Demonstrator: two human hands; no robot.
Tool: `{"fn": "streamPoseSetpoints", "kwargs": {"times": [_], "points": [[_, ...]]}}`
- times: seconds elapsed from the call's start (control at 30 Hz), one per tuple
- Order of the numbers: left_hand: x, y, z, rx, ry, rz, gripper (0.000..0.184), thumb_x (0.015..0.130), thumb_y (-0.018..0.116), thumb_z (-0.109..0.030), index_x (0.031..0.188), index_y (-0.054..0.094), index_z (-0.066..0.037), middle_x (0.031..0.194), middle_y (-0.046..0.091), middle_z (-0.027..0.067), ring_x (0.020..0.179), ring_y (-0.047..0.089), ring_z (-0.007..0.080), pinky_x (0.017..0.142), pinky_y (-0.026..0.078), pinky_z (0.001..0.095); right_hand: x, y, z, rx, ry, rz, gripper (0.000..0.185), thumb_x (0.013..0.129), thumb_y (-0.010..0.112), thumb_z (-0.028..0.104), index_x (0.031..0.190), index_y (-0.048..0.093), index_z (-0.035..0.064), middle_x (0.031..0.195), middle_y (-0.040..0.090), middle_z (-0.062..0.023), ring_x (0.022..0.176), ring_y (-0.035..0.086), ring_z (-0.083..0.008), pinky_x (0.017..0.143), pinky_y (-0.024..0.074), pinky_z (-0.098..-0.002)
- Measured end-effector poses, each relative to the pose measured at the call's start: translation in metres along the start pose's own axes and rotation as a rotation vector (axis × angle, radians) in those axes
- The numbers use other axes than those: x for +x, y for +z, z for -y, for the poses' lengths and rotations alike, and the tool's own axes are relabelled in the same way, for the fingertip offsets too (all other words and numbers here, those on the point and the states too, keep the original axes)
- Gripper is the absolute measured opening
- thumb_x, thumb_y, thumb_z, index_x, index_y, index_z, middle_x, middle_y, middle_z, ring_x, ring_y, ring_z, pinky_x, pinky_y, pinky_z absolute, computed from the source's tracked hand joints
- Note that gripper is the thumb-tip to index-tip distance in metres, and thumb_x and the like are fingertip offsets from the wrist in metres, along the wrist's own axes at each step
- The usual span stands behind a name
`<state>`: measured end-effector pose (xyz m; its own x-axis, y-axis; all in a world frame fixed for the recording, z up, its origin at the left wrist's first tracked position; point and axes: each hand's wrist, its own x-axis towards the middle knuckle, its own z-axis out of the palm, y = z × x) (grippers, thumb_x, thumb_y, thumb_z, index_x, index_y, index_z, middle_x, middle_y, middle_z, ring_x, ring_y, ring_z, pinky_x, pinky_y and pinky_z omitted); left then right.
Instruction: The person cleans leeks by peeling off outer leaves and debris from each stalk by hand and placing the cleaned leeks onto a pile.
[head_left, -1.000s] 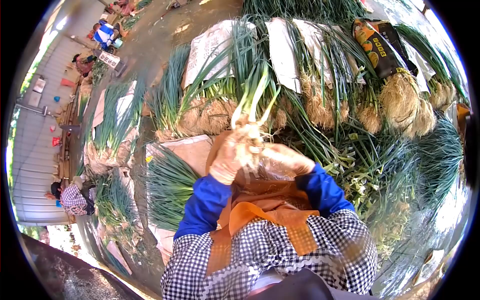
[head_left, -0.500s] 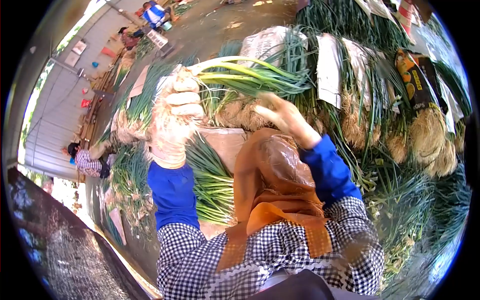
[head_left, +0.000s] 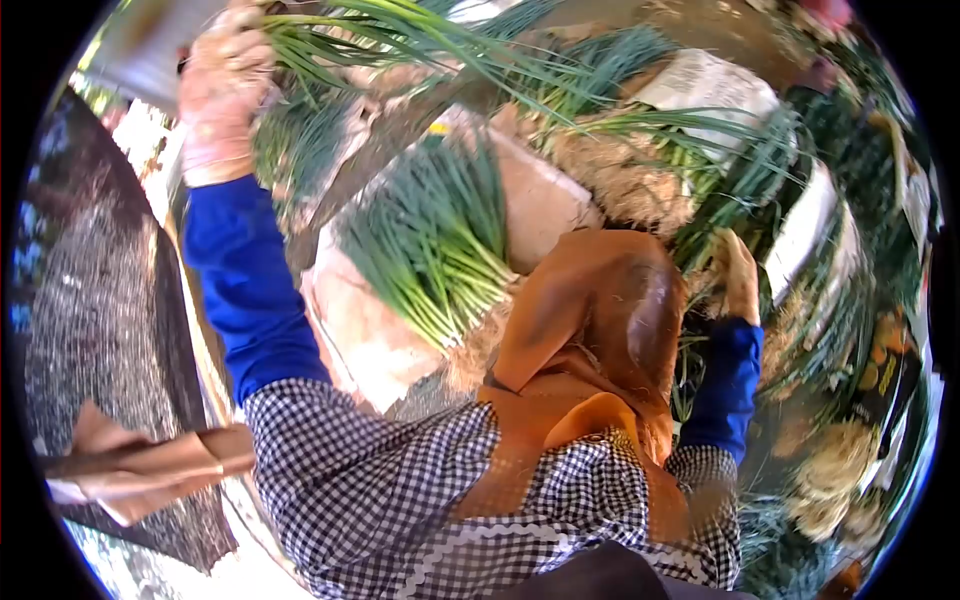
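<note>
My left hand (head_left: pixel 228 75) is raised at the upper left, its fingers wrapped round the root end of some green onions (head_left: pixel 370 35). Their long leaves stretch away to the right. Low at the right, my right hand (head_left: pixel 736 275) reaches down beside my knee, against the roots and stalks of other green onions (head_left: pixel 700 165). Its fingers are partly hidden there, so I cannot tell whether they grip anything. Between my arms, a fanned bunch of green onions (head_left: pixel 430 250) lies on a pale sheet (head_left: pixel 350 345), roots toward me.
An orange-brown apron (head_left: pixel 590 310) covers my knees. White sacks (head_left: pixel 710 95) lie over piled green onions ahead and to the right. Bundles with pale roots (head_left: pixel 835 460) sit at the far right. At the left are a dark mesh surface (head_left: pixel 100 300) and a brown folded piece (head_left: pixel 150 460).
The view has turned left. My left hand has moved outward to the left with the green onions. My right hand has gone from in front of me down to the roots at the right.
</note>
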<state>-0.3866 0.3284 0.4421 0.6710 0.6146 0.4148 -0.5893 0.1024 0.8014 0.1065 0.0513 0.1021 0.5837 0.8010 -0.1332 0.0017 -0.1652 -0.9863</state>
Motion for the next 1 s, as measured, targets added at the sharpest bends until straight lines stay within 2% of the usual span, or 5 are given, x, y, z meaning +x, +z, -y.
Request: {"fn": "streamPoseSetpoints", "kwargs": {"times": [0.13,0.37,0.43,0.6,1.0], "points": [[-0.059,-0.052,0.103,1.247,0.141,-0.401,0.030,0.089,0.050,-0.020,0.114,0.053,-0.003,0.089,0.061,0.0054,0.068,0.056,0.0103,0.056,0.044,0.0219,-0.017,-0.007,-0.011,-0.111,0.181,-0.008,0.041,0.091,0.049,0.038,0.110,0.060,0.0038,0.101,0.063,-0.0062,0.091,0.058,-0.0145,0.077,0.0440,-0.0254],[-0.319,-0.151,0.400,0.300,-0.317,-0.888,0.058,0.091,0.044,-0.016,0.142,0.019,-0.007,0.140,0.033,0.0094,0.121,0.042,0.0214,0.099,0.035,0.0284,-0.046,-0.064,-0.086,-0.014,0.334,-0.112,0.035,0.091,0.048,0.035,0.097,0.062,0.0038,0.083,0.063,-0.0010,0.069,0.055,-0.0084,0.064,0.0421,-0.0215],[-0.396,-0.124,0.460,0.263,-0.419,-1.026,0.036,0.093,0.043,-0.038,0.119,0.052,-0.014,0.067,0.046,-0.0053,0.048,0.035,0.0062,0.040,0.027,0.0195,-0.048,-0.068,-0.087,-0.026,0.351,-0.086,0.035,0.091,0.048,0.035,0.098,0.062,0.0041,0.082,0.063,-0.0006,0.070,0.055,-0.0080,0.063,0.0413,-0.0211],[-0.398,-0.066,0.453,0.082,-1.029,-1.544,0.042,0.090,0.045,-0.032,0.121,0.050,-0.003,0.108,0.054,0.0087,0.103,0.043,0.0221,0.090,0.033,0.0315,-0.003,-0.029,-0.043,-0.076,0.149,0.057,0.037,0.090,0.051,0.031,0.105,0.059,-0.0020,0.098,0.062,-0.0079,0.087,0.058,-0.0151,0.076,0.0455,-0.0277],[-0.169,-0.031,0.442,0.938,-0.259,-0.864,0.020,0.087,0.055,-0.008,0.105,0.057,0.001,0.104,0.060,0.0099,0.095,0.056,0.0188,0.090,0.042,0.0290,0.053,0.008,-0.089,-1.098,0.431,-0.184,0.075,0.069,0.056,0.067,0.104,0.058,0.0007,0.085,0.066,-0.0166,0.083,0.065,-0.0286,0.071,0.0504,-0.0370]]}}
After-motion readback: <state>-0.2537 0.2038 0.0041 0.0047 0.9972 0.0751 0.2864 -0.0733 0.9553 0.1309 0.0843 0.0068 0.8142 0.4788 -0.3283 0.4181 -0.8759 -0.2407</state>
